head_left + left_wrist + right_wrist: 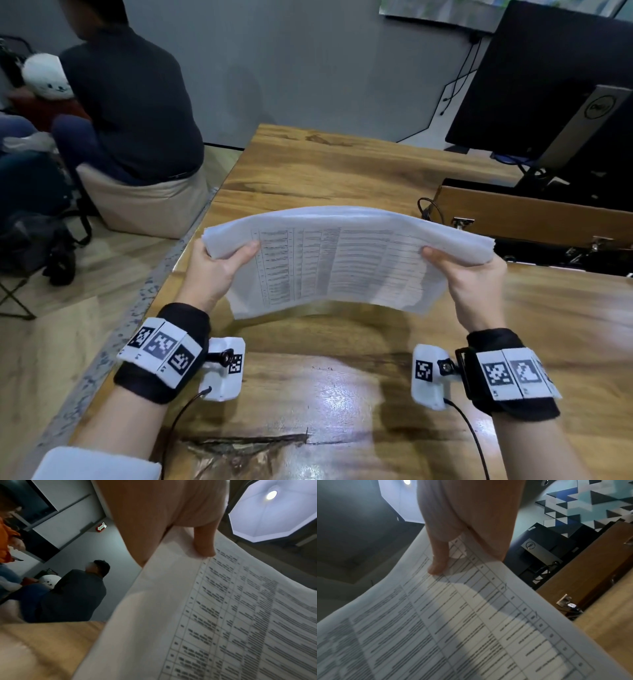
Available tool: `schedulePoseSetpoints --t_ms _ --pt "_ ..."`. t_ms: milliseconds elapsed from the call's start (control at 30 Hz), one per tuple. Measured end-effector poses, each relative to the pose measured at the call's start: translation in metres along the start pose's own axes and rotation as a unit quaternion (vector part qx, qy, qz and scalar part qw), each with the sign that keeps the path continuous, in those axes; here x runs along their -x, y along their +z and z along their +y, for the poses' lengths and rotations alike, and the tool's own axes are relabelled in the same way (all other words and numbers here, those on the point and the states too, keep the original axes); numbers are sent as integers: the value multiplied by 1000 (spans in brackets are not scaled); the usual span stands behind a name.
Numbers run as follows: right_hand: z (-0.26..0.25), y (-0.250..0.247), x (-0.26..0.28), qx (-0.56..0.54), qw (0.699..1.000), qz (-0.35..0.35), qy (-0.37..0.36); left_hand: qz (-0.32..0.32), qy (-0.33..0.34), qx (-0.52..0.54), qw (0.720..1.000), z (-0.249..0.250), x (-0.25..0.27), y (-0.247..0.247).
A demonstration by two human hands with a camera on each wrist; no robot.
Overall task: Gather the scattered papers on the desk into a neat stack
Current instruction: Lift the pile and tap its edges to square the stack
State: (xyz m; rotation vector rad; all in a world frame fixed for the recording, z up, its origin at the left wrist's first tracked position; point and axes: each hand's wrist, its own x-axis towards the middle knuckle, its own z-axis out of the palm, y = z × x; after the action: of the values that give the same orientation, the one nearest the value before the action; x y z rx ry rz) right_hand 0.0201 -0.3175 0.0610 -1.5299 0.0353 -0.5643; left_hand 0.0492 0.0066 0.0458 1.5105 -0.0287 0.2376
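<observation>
While the left hand [219, 270] pinches one short edge of the papers [346, 263] and the right hand [474, 284] pinches the other, each thumb lies on the printed top sheet with the fingers curled underneath. Held this way, the papers are gathered into one pile that bows upward in the middle, raised clear above the wooden desk [308, 394]. Beyond the right end of the pile a dark monitor [548, 85] stands at the far side, and a seated person [137, 109] is off to the left.

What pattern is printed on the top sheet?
A black ruled table of text rows on the white papers; clearest from the right wrist.
</observation>
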Motion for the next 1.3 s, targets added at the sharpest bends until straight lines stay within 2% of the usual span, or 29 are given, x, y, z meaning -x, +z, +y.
schedulePoseSetpoints --t_ms 100,233,467,667,900,1100,1300 --pt "20 2 11 17 998 9 55 -20 -48 -7 999 -15 10 -1" --pt "43 -4 15 14 992 -23 123 -42 -104 -2 994 -29 20 -1" --pt "29 -11 6 -13 995 -50 81 -42 -63 -14 997 -15 12 -2" --pt "57 -11 27 10 987 -57 147 -62 -116 -28 991 -35 22 -6" --pt "44 -11 21 -2 991 -67 117 -25 -93 -17 995 -29 18 -6" --pt "65 -11 36 37 982 -64 173 -49 -142 -24 988 -45 27 -4" --pt "62 -8 34 46 981 -60 176 -45 -130 -23 990 -45 23 -2"
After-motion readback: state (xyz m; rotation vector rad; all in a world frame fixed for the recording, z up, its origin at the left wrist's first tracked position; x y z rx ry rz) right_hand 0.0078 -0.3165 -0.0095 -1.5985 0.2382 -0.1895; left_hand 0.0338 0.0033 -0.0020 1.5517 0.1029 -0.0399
